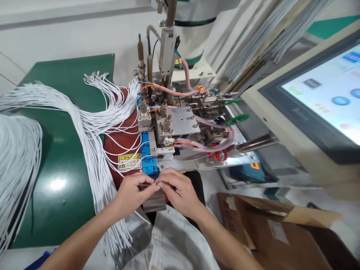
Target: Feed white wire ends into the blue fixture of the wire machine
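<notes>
My left hand (pixel 131 192) and my right hand (pixel 181 190) meet in front of the machine's near end, fingertips almost touching. Both pinch a thin white wire (pixel 153 184), of which only a short piece shows between the fingers. Just beyond the fingertips is a row of blue wire holders (pixel 149 159), with several white wires running into it from the left. A large bundle of white wires (pixel 90 150) lies left of my left hand and hangs over the near edge. Below my hands is a metal box-like part (pixel 154 202).
A green table (pixel 64 210) carries more white wires (pixel 17 161). The machine (pixel 180 120) has metal posts, orange tubes and a wire spool (pixel 234 111). At right, a tilted touchscreen (pixel 323 90) hangs above an open cardboard box (pixel 281 232). A yellow warning label (pixel 129 162) sits beside the holders.
</notes>
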The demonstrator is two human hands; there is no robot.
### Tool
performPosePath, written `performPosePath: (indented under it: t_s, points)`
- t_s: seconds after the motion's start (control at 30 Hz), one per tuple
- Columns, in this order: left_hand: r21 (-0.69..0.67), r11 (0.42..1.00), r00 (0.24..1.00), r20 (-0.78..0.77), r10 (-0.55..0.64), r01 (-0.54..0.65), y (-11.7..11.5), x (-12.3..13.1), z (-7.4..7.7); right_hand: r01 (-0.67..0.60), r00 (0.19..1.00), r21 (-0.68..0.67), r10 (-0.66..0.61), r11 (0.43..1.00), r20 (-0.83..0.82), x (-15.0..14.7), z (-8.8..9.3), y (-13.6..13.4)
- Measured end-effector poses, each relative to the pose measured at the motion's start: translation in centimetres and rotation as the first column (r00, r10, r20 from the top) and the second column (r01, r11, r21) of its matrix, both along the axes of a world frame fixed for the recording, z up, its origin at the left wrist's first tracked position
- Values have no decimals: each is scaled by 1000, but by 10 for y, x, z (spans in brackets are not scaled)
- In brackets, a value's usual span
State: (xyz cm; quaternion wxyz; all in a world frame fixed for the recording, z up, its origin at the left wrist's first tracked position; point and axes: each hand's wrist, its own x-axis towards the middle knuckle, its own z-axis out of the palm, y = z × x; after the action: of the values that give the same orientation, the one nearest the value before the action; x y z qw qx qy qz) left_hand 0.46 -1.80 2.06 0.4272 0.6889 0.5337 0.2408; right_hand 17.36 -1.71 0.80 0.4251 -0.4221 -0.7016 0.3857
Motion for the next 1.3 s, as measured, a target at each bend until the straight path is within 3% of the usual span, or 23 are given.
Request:
performPosePath:
  t_s: [0.1, 0.2, 0.3, 0.37, 0.6, 0.87, 1.0, 1.1, 1.3]
  points:
    - [138, 990, 1000, -3, 3, -2, -5, -3, -4, 47, 998, -66, -49, 997, -37, -4, 0, -1]
    - [206, 972, 993, 9, 116, -116, -12, -2, -9, 168, 971, -149, -189, 974, -144, -12, -4, -4]
    - [57, 971, 972, 60, 228, -231, -15, -1, -13, 217, 924, -246, -280, 945, -261, -18, -9, -7]
    - [-45, 972, 968, 91, 235, -232, -15, -1, -13, 186, 922, -280, -266, 942, -280, -19, -12, -6]
    - [-99, 979, 974, 127, 190, -178, -11, -1, -9, 146, 925, -319, -243, 937, -291, -21, -11, 2]
    - [-40, 961, 950, 144, 276, -273, -13, 5, -9, 254, 898, -265, -329, 930, -293, -37, -12, -1]
    - [-44, 952, 935, 177, 307, -304, -15, 6, -13, 388, 905, 6, -380, 922, -191, -40, -10, -2]
    - [-53, 956, 944, 155, 292, -288, -16, 4, -16, 319, 944, 97, -307, 943, -121, -35, -10, 0]
    - [135, 970, 979, 47, 198, -203, -12, -3, -10, 103, 994, -62, -104, 993, -15, -15, 0, 10]
